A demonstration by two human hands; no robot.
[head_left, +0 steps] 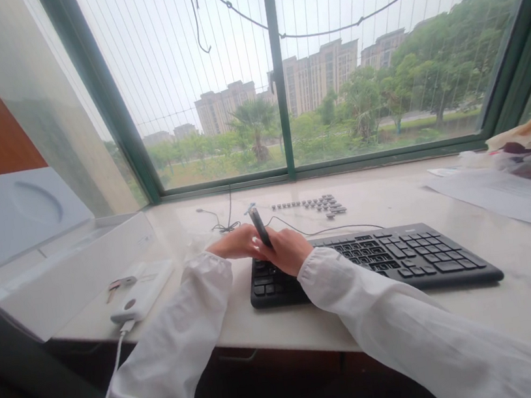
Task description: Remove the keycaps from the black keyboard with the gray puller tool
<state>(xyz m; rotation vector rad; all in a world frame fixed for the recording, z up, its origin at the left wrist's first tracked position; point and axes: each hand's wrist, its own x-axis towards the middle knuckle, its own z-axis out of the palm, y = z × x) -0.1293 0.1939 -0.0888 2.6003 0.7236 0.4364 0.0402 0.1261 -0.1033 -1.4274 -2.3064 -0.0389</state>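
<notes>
A black keyboard (443, 252) lies on the pale counter, with dark open spots in its middle where keycaps are off. Over its left end, my right hand (291, 248) is closed round a slim dark pen-like tool (260, 227), which points up and slightly left. My left hand (234, 241) meets it from the left, at the keyboard's upper left corner. Its fingers look bent and pressed together, partly hidden behind my right hand; what they hold cannot be made out. Behind the keyboard, several loose keycaps (326, 205) are laid out in rows.
A thin cable (329, 229) runs behind the keyboard to a coiled bundle (227, 227). On the left stand an open white box (72, 266) and a white power bank (143, 292) with a plugged-in cable. Papers (512, 194) lie at right. A green-framed window (282, 91) rises behind.
</notes>
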